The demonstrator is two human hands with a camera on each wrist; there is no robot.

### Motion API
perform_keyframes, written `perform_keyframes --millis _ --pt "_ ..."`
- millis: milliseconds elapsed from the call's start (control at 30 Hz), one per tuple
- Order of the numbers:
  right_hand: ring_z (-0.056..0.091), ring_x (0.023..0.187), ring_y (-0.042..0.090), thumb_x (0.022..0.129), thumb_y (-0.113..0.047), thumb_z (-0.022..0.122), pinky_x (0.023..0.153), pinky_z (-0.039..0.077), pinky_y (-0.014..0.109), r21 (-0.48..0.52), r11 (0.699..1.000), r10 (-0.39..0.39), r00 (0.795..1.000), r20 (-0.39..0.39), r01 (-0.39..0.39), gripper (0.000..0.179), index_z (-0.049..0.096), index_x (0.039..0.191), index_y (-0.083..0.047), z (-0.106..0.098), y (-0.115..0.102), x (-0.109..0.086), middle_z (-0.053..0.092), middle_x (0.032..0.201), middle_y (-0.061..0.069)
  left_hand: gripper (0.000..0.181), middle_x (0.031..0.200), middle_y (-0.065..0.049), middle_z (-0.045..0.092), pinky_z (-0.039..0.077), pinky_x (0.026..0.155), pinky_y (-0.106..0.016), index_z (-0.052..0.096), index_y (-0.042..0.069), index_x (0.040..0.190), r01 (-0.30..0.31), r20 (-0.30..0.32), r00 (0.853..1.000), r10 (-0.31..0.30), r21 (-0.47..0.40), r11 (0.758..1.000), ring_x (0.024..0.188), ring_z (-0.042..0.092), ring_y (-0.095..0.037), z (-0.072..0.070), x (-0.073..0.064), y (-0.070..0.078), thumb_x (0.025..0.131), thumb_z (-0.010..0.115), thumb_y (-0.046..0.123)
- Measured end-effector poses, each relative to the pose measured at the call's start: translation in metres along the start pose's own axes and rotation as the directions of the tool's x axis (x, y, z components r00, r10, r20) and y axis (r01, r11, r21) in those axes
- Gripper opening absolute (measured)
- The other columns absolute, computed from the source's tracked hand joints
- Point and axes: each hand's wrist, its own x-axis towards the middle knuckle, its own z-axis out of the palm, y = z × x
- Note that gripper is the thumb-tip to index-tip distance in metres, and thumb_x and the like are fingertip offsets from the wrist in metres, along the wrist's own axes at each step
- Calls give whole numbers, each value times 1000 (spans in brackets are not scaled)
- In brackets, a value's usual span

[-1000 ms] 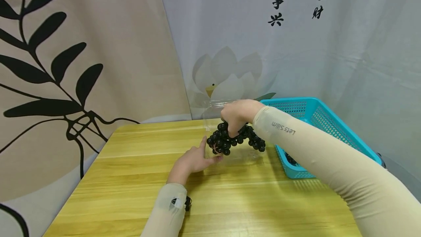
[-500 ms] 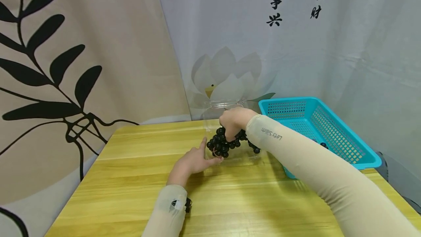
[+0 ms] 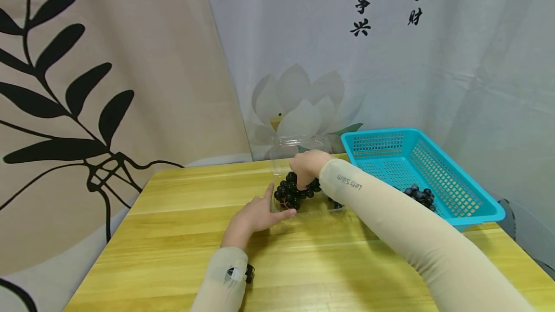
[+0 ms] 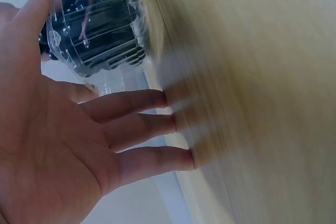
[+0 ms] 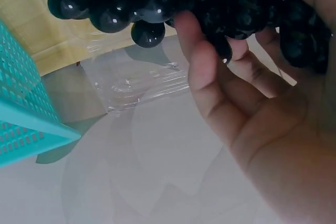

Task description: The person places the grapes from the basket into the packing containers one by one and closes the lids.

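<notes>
My right hand [image 3: 310, 166] grips a bunch of black grapes [image 3: 287, 192] from above, its fingers curled in among the berries in the right wrist view. The bunch sits low within a clear plastic clamshell box [image 4: 118, 38], whose lid [image 3: 295, 141] stands raised at the back. At the box's left side my left hand [image 3: 253, 213] spreads its thumb and index finger along the wall. The left wrist view shows its other fingers [image 4: 152, 161] extended, tips on the tabletop. My right forearm and hand cover part of the grapes and box.
A turquoise plastic basket [image 3: 490, 212] stands right of the box, with more dark grapes [image 3: 419, 196] inside, partly behind my right sleeve. Everything rests on a wooden table [image 3: 182, 235]. A printed curtain [image 3: 173, 61] hangs close behind the table's back edge.
My right hand has lowered the grape bunch into the clear box and shifted slightly left. Its forearm has swung down, uncovering more of the basket and its grapes. My left hand has stayed put.
</notes>
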Motion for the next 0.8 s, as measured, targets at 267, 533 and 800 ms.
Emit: perform_keyframes --millis 267,533,800 --pt "59 84 19 98 -20 75 76 46 39 12 999 41 999 27 -41 8 73 105 -16 4 -2 4 70 109 5 121 73 -7 68 60 91 -52 -2 22 174 -12 6 1000 12 -19 1000 75 70 -24 1 2 -1 90 59 84" --pt "72 101 23 92 -21 86 85 61 36 -105 994 20 999 -34 -23 25 77 115 -16 13 -12 9 75 116 4 120 79 -4 69 56 104 -58 -2 21 174 -14 12 1000 14 -18 1000 96 74 -28 0 2 0 91 60 82" --pt "73 104 21 88 -29 90 90 63 37 -192 981 -7 1000 -28 1 37 77 120 -16 17 -18 10 76 116 2 121 119 -19 76 50 113 -63 2 21 174 -3 11 1000 3 -42 999 132 64 -44 -2 -1 -1 89 62 83"
